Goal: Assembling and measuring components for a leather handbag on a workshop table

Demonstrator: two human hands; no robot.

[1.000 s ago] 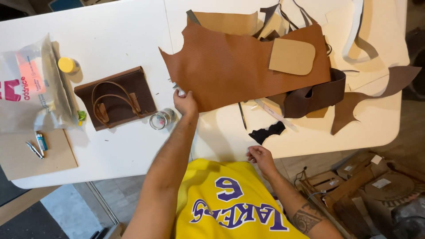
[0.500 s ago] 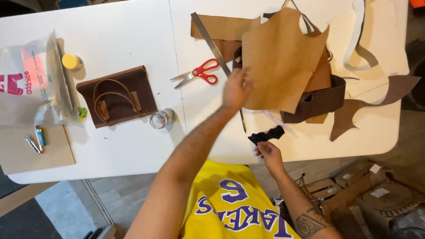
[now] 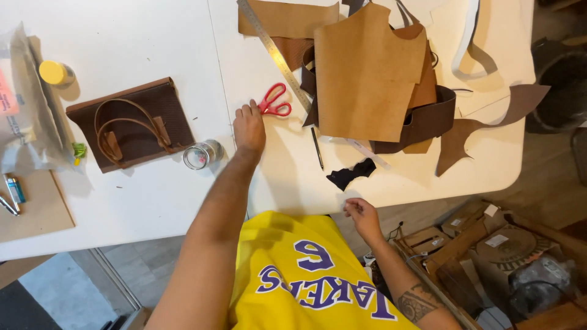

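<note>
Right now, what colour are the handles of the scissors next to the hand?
Red. The scissors lie by the left hand in the head view.

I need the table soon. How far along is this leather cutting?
Done: the tan leather sheet lies flipped over, with the steel ruler beside it. In hand: the left hand reaches the red scissors; the right hand waits at the table edge. No cut shows in that sheet.

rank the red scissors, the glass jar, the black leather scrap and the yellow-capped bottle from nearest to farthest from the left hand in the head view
From the left hand:
1. Red scissors, at its fingertips, toward the metal ruler.
2. Glass jar, beside the wrist, toward the brown bag.
3. Black leather scrap, near the table's front edge.
4. Yellow-capped bottle, far across the table.
</note>
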